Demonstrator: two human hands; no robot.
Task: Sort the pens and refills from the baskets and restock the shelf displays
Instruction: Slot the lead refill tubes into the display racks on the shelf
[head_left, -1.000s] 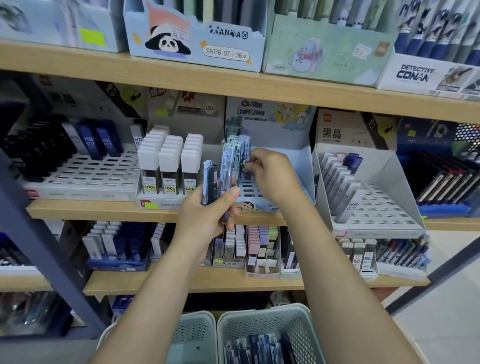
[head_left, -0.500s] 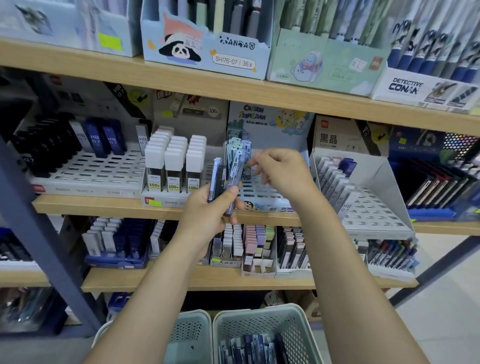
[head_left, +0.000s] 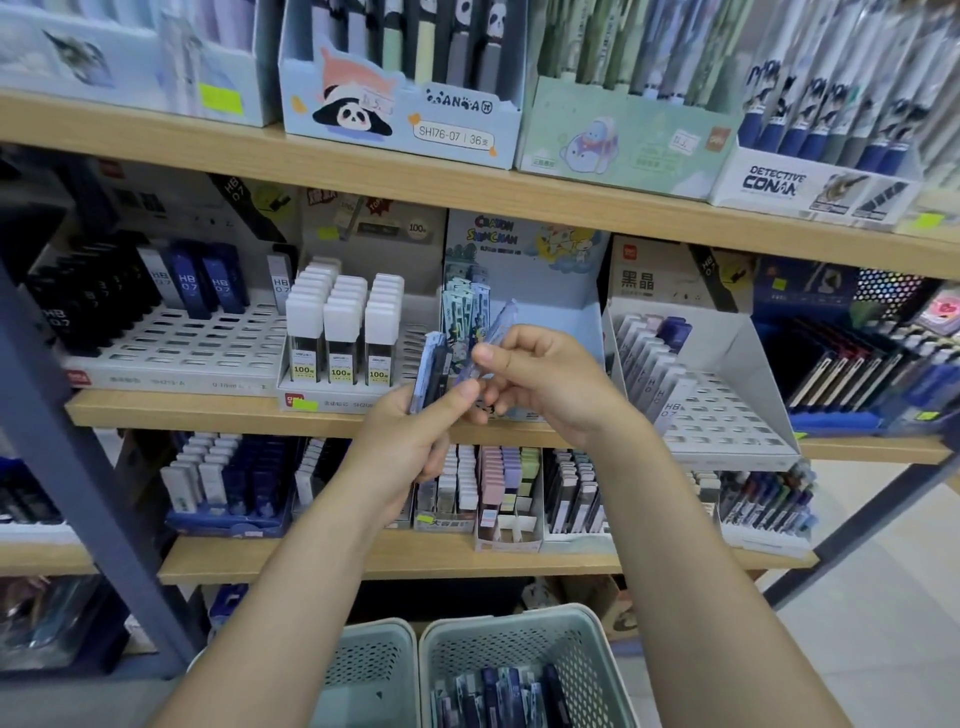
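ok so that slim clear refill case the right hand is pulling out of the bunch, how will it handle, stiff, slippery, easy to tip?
The refill case looks like hard clear plastic, so probably stiff and light. Its glossy faces may be slippery; the right hand pinches it by the edges. Tall and narrow, it would likely tip if stood loose, hence the slotted tray.

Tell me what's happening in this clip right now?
A person is restocking pencil-lead refills at a wooden shelf. The left hand grips a small bundle of slim blue and dark refill cases. The right hand pinches one translucent blue refill case, held tilted in front of the light blue cartoon display box on the middle shelf, not yet slotted in. Below, a pale green plastic basket holds more refills.
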